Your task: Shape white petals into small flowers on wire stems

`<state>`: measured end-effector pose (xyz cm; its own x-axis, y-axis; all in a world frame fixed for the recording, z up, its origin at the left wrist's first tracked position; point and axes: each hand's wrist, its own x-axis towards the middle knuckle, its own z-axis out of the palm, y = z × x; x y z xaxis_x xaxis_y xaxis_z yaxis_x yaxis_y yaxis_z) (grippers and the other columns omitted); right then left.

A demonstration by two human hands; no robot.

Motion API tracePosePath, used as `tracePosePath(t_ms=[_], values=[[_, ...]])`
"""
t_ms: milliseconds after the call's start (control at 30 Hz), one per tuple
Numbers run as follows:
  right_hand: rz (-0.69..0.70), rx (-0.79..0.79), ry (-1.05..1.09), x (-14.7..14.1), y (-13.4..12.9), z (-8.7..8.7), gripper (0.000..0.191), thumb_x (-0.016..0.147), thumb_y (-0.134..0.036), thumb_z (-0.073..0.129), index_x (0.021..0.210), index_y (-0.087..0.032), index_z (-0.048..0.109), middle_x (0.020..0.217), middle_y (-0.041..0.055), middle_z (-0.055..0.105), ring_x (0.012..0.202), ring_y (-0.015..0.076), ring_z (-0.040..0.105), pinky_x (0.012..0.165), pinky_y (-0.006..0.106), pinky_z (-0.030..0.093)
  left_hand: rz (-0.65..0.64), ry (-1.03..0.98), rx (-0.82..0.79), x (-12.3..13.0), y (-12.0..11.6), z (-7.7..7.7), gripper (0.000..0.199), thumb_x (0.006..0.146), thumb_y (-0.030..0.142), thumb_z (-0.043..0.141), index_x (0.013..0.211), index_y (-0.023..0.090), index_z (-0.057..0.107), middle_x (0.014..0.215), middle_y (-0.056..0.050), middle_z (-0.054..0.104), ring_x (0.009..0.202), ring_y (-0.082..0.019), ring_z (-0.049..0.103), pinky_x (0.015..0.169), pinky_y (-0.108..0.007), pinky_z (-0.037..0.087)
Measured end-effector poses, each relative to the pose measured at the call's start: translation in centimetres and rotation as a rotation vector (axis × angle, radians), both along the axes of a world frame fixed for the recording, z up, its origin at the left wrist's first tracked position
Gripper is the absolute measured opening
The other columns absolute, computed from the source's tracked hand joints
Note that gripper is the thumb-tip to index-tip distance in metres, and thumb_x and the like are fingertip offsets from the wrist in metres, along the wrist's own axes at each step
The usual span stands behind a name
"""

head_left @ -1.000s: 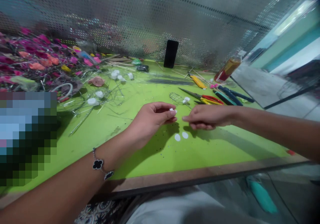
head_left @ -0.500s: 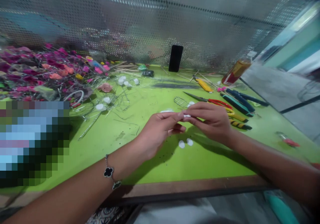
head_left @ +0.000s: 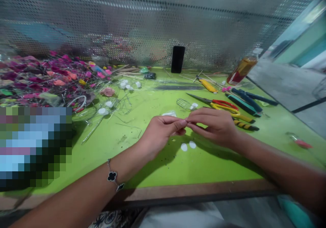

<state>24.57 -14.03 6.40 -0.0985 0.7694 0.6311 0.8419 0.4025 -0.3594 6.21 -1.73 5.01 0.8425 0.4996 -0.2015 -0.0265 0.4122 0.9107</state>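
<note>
My left hand [head_left: 165, 131] and my right hand [head_left: 212, 124] meet fingertip to fingertip above the green tabletop, both closed in a pinch. The small white piece between them, seen half a second ago, is now hidden by the fingers. Just below the hands lie two flat white discs [head_left: 187, 146]. Behind my left fingers sits a clear-and-white bit [head_left: 169, 113], too covered to name. A bent wire coil [head_left: 183, 103] and a white lump [head_left: 194, 106] rest beyond my right fingers.
Red-handled scissors [head_left: 221, 104], pliers [head_left: 244, 100] and a yellow cutter [head_left: 207, 85] lie right. A phone [head_left: 177, 60] leans on the mesh; a bottle [head_left: 241, 68] stands back right. Pink and purple wired flowers [head_left: 38, 75] pile up left, behind a pixelated block [head_left: 30, 146].
The white piece between my fingertips has gone out of sight as the fingers closed over it. My right fingertips have shifted slightly. The view has moved a little.
</note>
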Motion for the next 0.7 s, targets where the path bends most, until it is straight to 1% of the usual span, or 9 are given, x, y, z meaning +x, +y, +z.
tracePosePath(t_ms=[33, 100, 167, 200, 267, 333, 433, 567, 700], values=[[-0.038, -0.023, 0.03, -0.1, 0.0, 0.2, 0.01, 0.098, -0.022, 0.076, 0.098, -0.027, 0.086, 0.092, 0.0045, 0.085, 0.084, 0.0219, 0.08, 0.078, 0.034, 0.068, 0.0, 0.0, 0.008, 0.0, 0.0, 0.0, 0.025, 0.078, 0.038, 0.098, 0.089, 0.017, 0.089, 0.084, -0.007, 0.082, 0.08, -0.017, 0.072, 0.09, -0.036, 0.058], [-0.152, -0.06, 0.202, -0.1, -0.1, 0.7, 0.008, 0.097, -0.026, 0.078, 0.092, -0.026, 0.084, 0.085, 0.0037, 0.083, 0.075, 0.0214, 0.078, 0.07, 0.035, 0.067, 0.013, -0.012, 0.004, 0.1, 0.0, 0.0, 0.025, 0.079, 0.036, 0.098, 0.089, 0.016, 0.088, 0.085, -0.006, 0.081, 0.08, -0.017, 0.073, 0.091, -0.036, 0.059], [-0.253, -0.07, 0.464, 0.3, -0.1, 0.9, 0.007, 0.097, -0.032, 0.08, 0.095, -0.028, 0.085, 0.082, 0.0028, 0.082, 0.069, 0.0205, 0.076, 0.065, 0.036, 0.067, 0.038, -0.027, -0.027, 0.1, 0.1, 0.0, 0.024, 0.08, 0.034, 0.097, 0.092, 0.015, 0.088, 0.089, -0.006, 0.081, 0.082, -0.017, 0.074, 0.093, -0.037, 0.06], [-0.271, -0.077, 0.588, 0.5, 0.0, 0.9, 0.007, 0.097, -0.035, 0.082, 0.098, -0.029, 0.086, 0.083, 0.0025, 0.083, 0.068, 0.0204, 0.076, 0.065, 0.037, 0.069, 0.052, -0.031, -0.049, 0.1, 0.2, -0.1, 0.023, 0.082, 0.033, 0.096, 0.093, 0.015, 0.088, 0.092, -0.007, 0.082, 0.082, -0.016, 0.075, 0.094, -0.037, 0.061], [-0.249, -0.129, 0.762, 1.1, 0.1, 0.7, 0.014, 0.094, -0.039, 0.085, 0.105, -0.031, 0.088, 0.089, 0.0025, 0.086, 0.073, 0.0211, 0.079, 0.069, 0.039, 0.072, 0.073, -0.032, -0.092, 0.1, 0.3, -0.1, 0.021, 0.085, 0.03, 0.094, 0.096, 0.014, 0.087, 0.097, -0.008, 0.082, 0.082, -0.016, 0.076, 0.093, -0.036, 0.062], [-0.198, -0.227, 0.852, 1.7, 0.3, 0.4, 0.019, 0.091, -0.039, 0.089, 0.109, -0.031, 0.089, 0.098, 0.0031, 0.088, 0.081, 0.0218, 0.082, 0.076, 0.04, 0.074, 0.078, -0.026, -0.122, 0.2, 0.4, 0.0, 0.017, 0.09, 0.027, 0.089, 0.098, 0.012, 0.087, 0.101, -0.009, 0.082, 0.081, -0.016, 0.077, 0.091, -0.035, 0.063], [-0.127, -0.352, 0.972, 2.1, 0.7, -0.2, 0.025, 0.081, -0.038, 0.098, 0.104, -0.03, 0.09, 0.098, 0.0035, 0.088, 0.082, 0.0201, 0.084, 0.082, 0.037, 0.074, 0.083, -0.019, -0.148, 0.2, 0.5, 0.2, 0.013, 0.097, 0.023, 0.079, 0.1, 0.011, 0.086, 0.104, -0.012, 0.082, 0.081, -0.016, 0.079, 0.09, -0.035, 0.064], [-0.081, -0.408, 1.15, 2.5, 1.0, -0.5, 0.032, 0.073, -0.043, 0.103, 0.097, -0.026, 0.09, 0.083, 0.0028, 0.086, 0.068, 0.0146, 0.08, 0.072, 0.028, 0.072, 0.111, -0.002, -0.158, 0.2, 0.5, 0.3, 0.013, 0.098, 0.02, 0.075, 0.097, 0.011, 0.085, 0.103, -0.012, 0.082, 0.079, -0.017, 0.08, 0.087, -0.033, 0.066], [-0.071, -0.437, 1.247, 2.7, 1.2, -0.6, 0.035, 0.074, -0.048, 0.103, 0.095, -0.024, 0.088, 0.084, 0.0027, 0.085, 0.066, 0.0119, 0.077, 0.067, 0.023, 0.07, 0.121, 0.017, -0.152, 0.2, 0.6, 0.4, 0.012, 0.097, 0.019, 0.075, 0.096, 0.01, 0.083, 0.103, -0.013, 0.082, 0.077, -0.017, 0.08, 0.085, -0.032, 0.066]])
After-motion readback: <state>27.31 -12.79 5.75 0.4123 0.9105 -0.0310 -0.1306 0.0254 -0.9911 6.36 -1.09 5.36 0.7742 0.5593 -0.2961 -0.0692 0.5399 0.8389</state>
